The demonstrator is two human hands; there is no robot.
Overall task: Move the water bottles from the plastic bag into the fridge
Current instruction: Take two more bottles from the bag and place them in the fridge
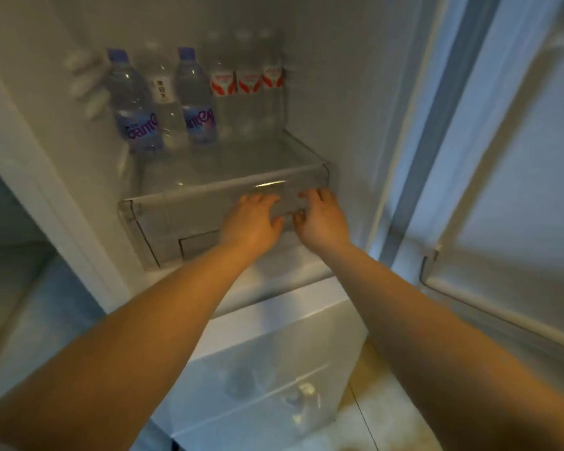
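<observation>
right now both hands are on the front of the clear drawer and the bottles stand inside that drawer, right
Not quite. In the head view the left hand and right hand are on the clear drawer, but the bottles stand on the shelf above it.
</observation>
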